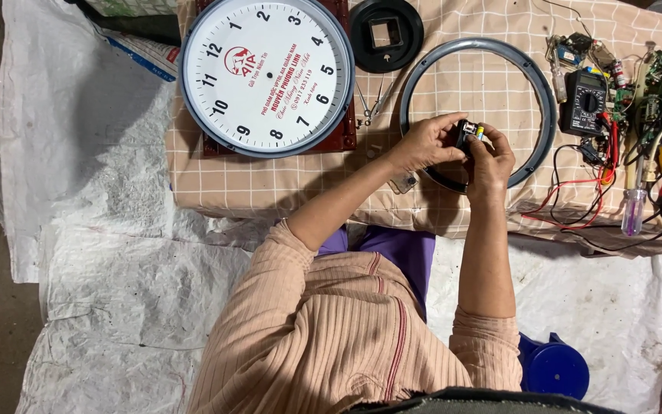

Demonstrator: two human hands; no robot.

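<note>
Checked-cloth table [285, 180]: clock face [267, 74], grey ring [545, 115], multimeter [584, 102].

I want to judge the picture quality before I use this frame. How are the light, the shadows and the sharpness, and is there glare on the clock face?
Head view: light is even and soft over the checked cloth; the white clock face shows no strong glare; the left hand and right hand are fairly sharp around the small black part; the floor at the far left lies in dark shadow; the edges bend slightly.
</note>
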